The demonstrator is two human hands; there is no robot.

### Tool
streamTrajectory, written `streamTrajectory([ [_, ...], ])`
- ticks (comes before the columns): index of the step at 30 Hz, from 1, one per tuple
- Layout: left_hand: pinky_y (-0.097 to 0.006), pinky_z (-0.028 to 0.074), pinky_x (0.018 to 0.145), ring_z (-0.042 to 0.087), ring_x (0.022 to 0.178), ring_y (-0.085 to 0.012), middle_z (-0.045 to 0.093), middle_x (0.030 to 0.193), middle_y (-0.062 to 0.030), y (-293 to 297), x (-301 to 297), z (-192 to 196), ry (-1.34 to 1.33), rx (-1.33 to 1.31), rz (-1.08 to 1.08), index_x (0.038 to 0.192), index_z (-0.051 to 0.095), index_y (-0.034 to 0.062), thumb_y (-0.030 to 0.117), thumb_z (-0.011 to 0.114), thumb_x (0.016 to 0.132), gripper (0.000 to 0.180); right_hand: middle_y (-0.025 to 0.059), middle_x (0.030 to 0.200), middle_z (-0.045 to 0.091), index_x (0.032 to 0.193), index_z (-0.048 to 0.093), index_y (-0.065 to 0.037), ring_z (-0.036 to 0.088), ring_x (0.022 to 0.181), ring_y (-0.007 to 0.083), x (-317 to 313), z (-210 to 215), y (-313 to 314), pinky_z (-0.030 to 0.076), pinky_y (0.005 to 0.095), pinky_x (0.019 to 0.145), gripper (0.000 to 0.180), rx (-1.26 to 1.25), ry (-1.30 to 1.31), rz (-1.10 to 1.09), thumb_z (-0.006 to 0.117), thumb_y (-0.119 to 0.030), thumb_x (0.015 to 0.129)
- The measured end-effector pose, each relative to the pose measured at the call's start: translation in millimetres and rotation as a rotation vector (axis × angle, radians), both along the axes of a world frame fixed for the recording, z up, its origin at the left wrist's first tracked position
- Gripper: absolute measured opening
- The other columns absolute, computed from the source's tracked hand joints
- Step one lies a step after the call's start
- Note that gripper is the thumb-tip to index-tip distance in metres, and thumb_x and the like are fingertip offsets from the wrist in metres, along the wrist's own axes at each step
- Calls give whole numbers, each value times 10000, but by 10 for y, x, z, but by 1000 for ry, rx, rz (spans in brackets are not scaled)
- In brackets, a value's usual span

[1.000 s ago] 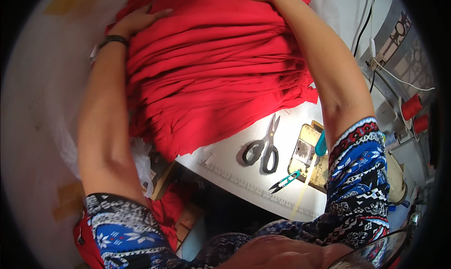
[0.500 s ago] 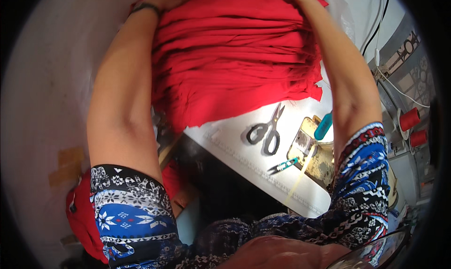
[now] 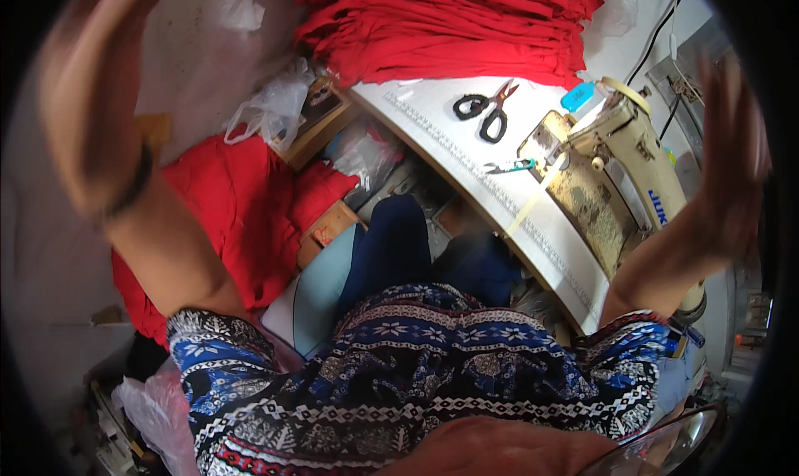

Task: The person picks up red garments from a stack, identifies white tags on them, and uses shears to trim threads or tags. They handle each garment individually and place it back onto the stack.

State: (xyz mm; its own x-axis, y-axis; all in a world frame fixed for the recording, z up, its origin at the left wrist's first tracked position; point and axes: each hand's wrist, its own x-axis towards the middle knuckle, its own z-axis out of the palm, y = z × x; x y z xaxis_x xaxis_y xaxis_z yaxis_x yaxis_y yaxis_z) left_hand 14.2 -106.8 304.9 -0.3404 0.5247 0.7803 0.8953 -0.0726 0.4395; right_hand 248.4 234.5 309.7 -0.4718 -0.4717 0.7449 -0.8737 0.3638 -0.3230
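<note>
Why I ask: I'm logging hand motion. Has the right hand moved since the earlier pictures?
Yes. Against the sewing machine, the right hand shifted rightward and down in view, from the red cloth to the machine's right.

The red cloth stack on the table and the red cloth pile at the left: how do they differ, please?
The stack shows many narrow, layered folds; the pile has broader, looser surfaces. The stack lies on the white tabletop; the pile is off it, to its left. Both are red cloth.
</note>
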Motion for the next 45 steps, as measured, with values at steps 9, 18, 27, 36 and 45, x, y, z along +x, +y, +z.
streamTrajectory([
  [9, -606, 291, 1045, 351, 1352, -273, 387, 1458, -117, -304, 1816, -1097, 214, 63, -403, 1416, 413, 143, 473, 506, 907, 614, -40, 1236, 447, 989, 606, -275, 304, 1322, 239, 1097, -1753, -786, 260, 466, 1086, 288, -785, -272, -154, 704, -486, 819],
  [18, -594, 297, 1040, 315, 1366, -250, 337, 1483, -78, -5, 1717, -1341, 181, 160, -426, 1409, 423, 171, 485, 458, 928, 576, -50, 1401, 351, 1160, 543, -318, 113, 1449, 283, 1317, -1523, -560, 276, 529, 1124, 258, -671, -943, -27, 604, -221, 928],
  [27, -582, 302, 1035, 278, 1380, -226, 288, 1508, -40, 166, 1627, -1222, 225, 140, -386, 1402, 432, 199, 496, 409, 949, 542, -38, 1386, 367, 1156, 547, -296, 142, 1426, 282, 1175, -1909, -428, 285, 520, 1115, 247, -553, -778, -118, 603, -223, 927],
  [36, -570, 308, 1031, 242, 1393, -203, 239, 1533, -1, 136, 1631, -1149, 268, 195, -368, 1395, 442, 227, 508, 361, 970, 516, -25, 1370, 383, 1152, 552, -274, 170, 1403, 281, 1109, -2027, -380, 294, 511, 1105, 238, -524, -761, -120, 602, -226, 925],
  [45, -558, 314, 1026, 206, 1407, -180, 190, 1558, 37, 226, 1670, -1004, 268, 178, -396, 1387, 452, 256, 520, 312, 991, 497, -13, 1354, 399, 1148, 557, -252, 199, 1380, 280, 1164, -1930, -379, 304, 502, 1096, 231, -492, -715, -161, 602, -228, 923],
])
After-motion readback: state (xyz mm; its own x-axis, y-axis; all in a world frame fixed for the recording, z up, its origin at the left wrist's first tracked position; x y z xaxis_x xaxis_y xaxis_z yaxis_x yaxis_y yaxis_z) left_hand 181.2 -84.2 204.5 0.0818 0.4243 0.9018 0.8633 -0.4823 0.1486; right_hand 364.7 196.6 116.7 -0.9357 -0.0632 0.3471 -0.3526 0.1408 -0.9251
